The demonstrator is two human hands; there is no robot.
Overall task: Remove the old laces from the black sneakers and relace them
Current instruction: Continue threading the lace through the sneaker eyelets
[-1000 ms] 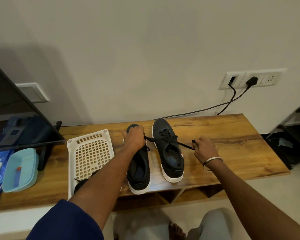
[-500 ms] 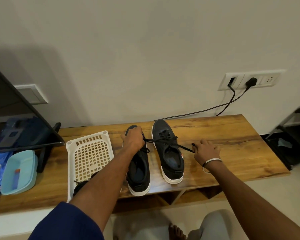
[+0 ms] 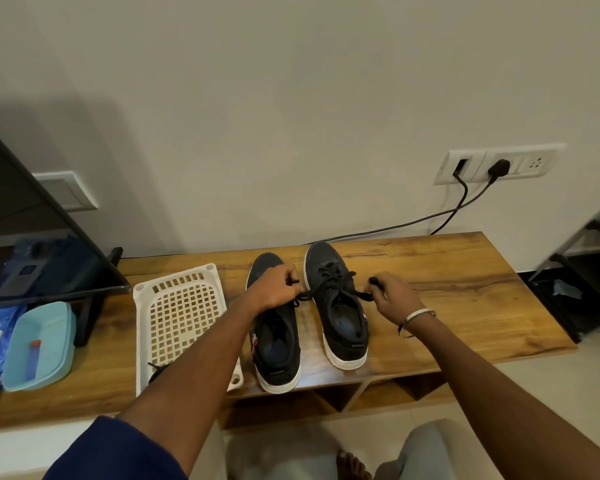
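Left hand and right hand each pinch a lace end of the right sneaker

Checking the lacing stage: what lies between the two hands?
In the head view, the right sneaker sits between the left hand and right hand, its black lace stretched across to both.
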